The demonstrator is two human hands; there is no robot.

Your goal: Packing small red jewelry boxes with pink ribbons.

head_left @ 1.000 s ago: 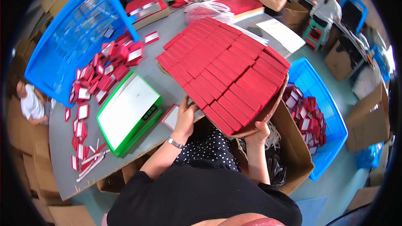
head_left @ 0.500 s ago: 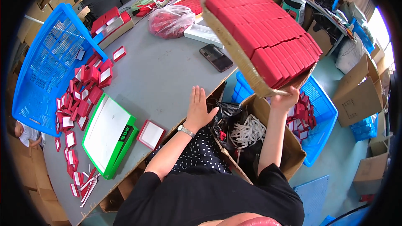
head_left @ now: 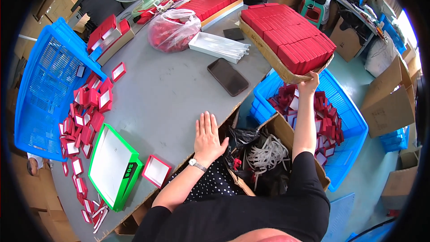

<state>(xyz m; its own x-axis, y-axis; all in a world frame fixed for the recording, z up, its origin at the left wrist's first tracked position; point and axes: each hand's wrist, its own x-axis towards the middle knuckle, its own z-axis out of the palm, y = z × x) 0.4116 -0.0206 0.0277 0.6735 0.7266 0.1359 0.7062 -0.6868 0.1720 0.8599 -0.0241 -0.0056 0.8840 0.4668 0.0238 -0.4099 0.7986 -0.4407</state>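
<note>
Green-rimmed white flat box (head_left: 114, 166) near table's front edge; dark-screened black phone (head_left: 227, 76) mid-table; clear plastic bag of red pieces (head_left: 174, 30) behind.

Rows of bright red rectangular boxes (head_left: 291, 40) are filling a brown cardboard tray (head_left: 268, 58). A grey tabletop (head_left: 170, 94) is showing under a dark glossy phone (head_left: 227, 76), a green-edged white flat box (head_left: 114, 166) and scattered red-and-white small lids (head_left: 85, 116). A blue plastic mesh crate (head_left: 45, 89) is standing at its edge; another blue plastic basket (head_left: 345, 107) is holding red pieces. The person's black sleeve (head_left: 304, 170) is lying against a black white-dotted cloth (head_left: 215, 181).
</note>
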